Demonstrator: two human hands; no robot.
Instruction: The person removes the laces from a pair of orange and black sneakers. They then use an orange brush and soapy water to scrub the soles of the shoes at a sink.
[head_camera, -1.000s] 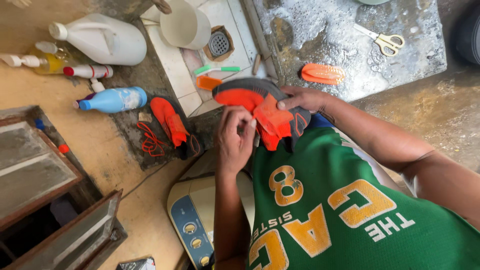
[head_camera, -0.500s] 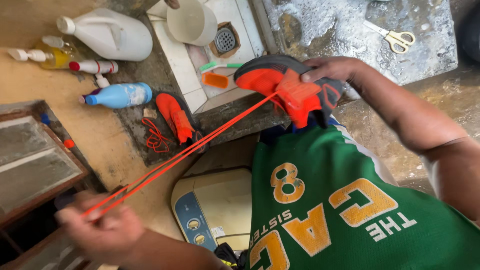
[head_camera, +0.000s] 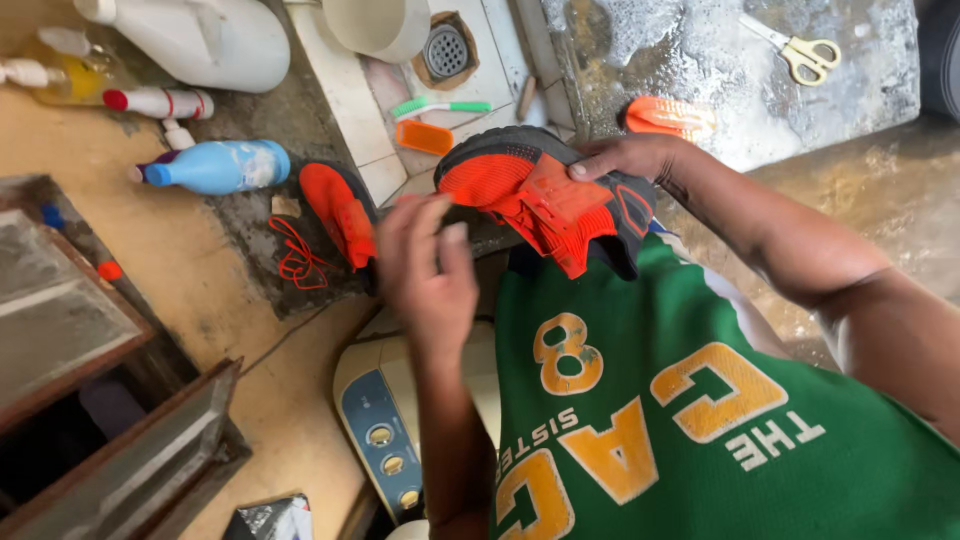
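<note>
My right hand (head_camera: 625, 155) grips an orange and black sneaker (head_camera: 520, 185) from above, upper toward me, tongue pulled out, in front of my green shirt. My left hand (head_camera: 430, 265) hovers just left of the sneaker, blurred, fingers stretched toward its toe; I see nothing in it. The matching second sneaker (head_camera: 340, 215) lies on the floor to the left, beside a loose orange lace (head_camera: 295, 255).
A blue bottle (head_camera: 215, 165), a white jug (head_camera: 200, 35) and small bottles lie at upper left. A green toothbrush (head_camera: 440, 105), orange brushes (head_camera: 670, 115), a floor drain (head_camera: 445, 50) and scissors (head_camera: 800, 50) lie ahead. Below my arm stands a cream appliance (head_camera: 385, 420); wooden frames (head_camera: 60, 320) sit at left.
My left hand had drawn an orange lace far out to the lower left; it has now come back up beside the sneaker, and that lace is out of sight. The right hand keeps its grip.
</note>
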